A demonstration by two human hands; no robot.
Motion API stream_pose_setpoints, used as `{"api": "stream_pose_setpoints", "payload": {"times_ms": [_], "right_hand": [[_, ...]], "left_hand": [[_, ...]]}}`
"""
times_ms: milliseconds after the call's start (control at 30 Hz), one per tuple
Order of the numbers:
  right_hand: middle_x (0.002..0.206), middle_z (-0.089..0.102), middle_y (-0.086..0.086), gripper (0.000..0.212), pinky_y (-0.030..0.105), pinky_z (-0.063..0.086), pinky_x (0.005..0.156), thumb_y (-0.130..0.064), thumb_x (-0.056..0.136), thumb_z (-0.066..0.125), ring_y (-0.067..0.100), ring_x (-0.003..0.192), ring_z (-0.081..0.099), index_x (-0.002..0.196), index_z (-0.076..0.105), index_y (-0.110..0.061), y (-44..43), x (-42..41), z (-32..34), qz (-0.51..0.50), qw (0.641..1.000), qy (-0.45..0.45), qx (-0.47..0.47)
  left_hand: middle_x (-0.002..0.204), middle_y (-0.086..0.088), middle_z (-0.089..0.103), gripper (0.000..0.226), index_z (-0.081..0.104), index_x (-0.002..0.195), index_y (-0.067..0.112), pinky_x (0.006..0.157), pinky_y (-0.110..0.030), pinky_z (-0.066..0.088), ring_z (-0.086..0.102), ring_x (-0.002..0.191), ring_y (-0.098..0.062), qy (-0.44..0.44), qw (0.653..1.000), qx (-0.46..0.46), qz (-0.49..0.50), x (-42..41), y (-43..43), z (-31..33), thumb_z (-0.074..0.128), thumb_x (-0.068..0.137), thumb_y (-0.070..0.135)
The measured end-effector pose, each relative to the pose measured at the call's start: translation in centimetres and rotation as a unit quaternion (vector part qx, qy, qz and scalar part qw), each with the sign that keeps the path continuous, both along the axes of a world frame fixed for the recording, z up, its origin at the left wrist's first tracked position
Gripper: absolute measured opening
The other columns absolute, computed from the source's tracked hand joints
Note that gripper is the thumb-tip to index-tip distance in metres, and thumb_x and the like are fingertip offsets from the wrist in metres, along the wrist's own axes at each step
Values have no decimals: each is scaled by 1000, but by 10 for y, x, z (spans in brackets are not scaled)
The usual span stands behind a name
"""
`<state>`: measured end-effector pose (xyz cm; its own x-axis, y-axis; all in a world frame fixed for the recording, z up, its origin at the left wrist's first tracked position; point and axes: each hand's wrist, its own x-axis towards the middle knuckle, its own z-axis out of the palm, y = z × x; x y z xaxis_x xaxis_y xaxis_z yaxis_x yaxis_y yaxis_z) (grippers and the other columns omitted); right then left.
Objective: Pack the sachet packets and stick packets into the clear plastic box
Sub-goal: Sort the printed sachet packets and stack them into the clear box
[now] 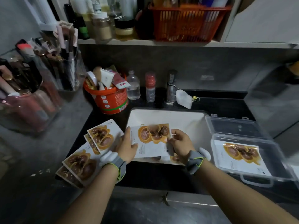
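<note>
Both hands hold one white sachet packet (152, 139) printed with an orange and brown picture, over the front edge of a white sink. My left hand (127, 146) grips its left edge, my right hand (178, 143) its right edge. More packets lie under it (174, 158). Several matching packets (84, 157) are fanned out on the dark counter to the left. The clear plastic box (265, 139) stands open at the right, lid tipped back, with one packet (239, 155) lying flat inside.
The white sink (163, 116) lies behind my hands, a tap (171, 88) at its back. An orange tub (111, 97) of tubes, two small bottles and a white mask stand behind. Clear organisers of cosmetics (29, 94) fill the left; a shelf with an orange basket (186, 21) hangs above.
</note>
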<state>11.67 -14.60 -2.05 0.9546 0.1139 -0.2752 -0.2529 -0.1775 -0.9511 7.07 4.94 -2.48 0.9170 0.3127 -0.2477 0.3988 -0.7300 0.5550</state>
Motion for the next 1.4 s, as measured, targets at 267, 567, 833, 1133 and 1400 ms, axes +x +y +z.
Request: {"api": "stream_pose_setpoints", "payload": {"times_ms": [267, 567, 833, 1133, 1400], "right_hand": [[81, 67, 15, 18, 28, 50, 63, 5, 84, 56, 20, 65, 60, 97, 62, -5, -92, -1, 7, -103, 993, -20, -53], [88, 72, 11, 32, 46, 58, 80, -6, 76, 68, 30, 83, 71, 99, 54, -24, -178, -11, 15, -204, 969, -50, -128], [81, 65, -2, 18, 32, 45, 80, -8, 78, 67, 27, 92, 64, 87, 52, -16, -237, -18, 23, -256, 936, -54, -234], [113, 70, 14, 30, 32, 47, 92, -17, 81, 64, 32, 109, 62, 110, 67, -11, -267, -18, 8, -129, 925, -26, -357], [115, 64, 16, 34, 34, 48, 86, -27, 80, 62, 34, 105, 62, 111, 62, -13, -271, -8, -2, -38, 903, 11, -428]], "left_hand": [[124, -12, 53, 27, 39, 100, 15, 82, -25, 36, 52, 113, -30, -74, 996, -41, -32, 24, -83, 12, 62, 87, 16], [131, -7, 48, 39, 49, 124, 15, 95, -26, 39, 51, 119, -25, -73, 989, -56, -119, 36, -169, 24, 61, 86, 19], [138, -5, 41, 46, 43, 133, 20, 92, -22, 36, 51, 119, -25, -52, 978, -54, -197, 42, -234, 23, 57, 89, 17], [138, 1, 44, 45, 42, 133, 31, 102, -35, 29, 35, 129, -25, -14, 960, 121, -251, 43, -265, 8, 51, 89, 34], [133, 0, 41, 39, 47, 126, 27, 97, -34, 29, 35, 123, -24, -42, 932, 220, -285, 39, -270, -1, 49, 87, 26]]}}
